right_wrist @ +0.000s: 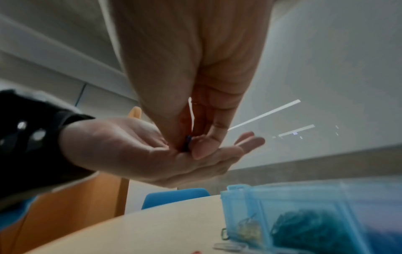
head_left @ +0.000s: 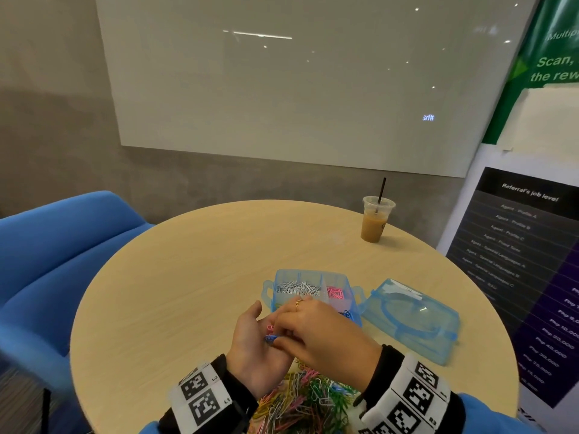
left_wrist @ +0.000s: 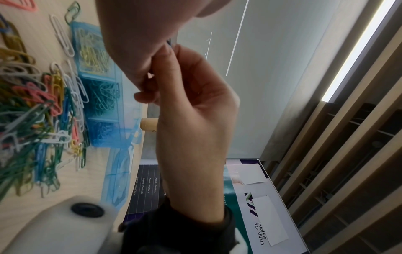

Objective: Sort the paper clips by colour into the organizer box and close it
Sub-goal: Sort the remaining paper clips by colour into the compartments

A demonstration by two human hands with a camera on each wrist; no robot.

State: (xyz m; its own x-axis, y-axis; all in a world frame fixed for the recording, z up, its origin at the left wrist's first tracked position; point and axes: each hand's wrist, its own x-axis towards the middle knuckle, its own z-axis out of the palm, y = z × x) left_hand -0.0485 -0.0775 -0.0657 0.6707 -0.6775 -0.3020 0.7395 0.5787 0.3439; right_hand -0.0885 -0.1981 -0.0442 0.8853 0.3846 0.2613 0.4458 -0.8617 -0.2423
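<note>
Left hand: the left hand (head_left: 253, 349) lies palm up over the near part of the table (head_left: 188, 277), its fingers relaxed and spread; a few clips, pink and blue, rest in the palm.
Right hand: the right hand (head_left: 326, 333) reaches down into that palm; its fingers (right_wrist: 199, 149) are pinched narrow round a blue clip (head_left: 271, 338).
Box: the blue organizer box (head_left: 313, 291) stands open just beyond the hands. White clips (head_left: 297, 288) fill a far compartment, pink clips (head_left: 335, 292) the one to their right; the near row holds yellow clips (left_wrist: 93, 51), green clips (left_wrist: 104, 96) and blue clips (left_wrist: 104, 132).
Lid: the box lid (head_left: 410, 317) lies on the table just right of the box.
Pile: a mixed heap of clips (head_left: 307, 402) lies at the near edge, under the wrists.
Cup: a cup of iced coffee (head_left: 376, 219) with a straw stands far right.
</note>
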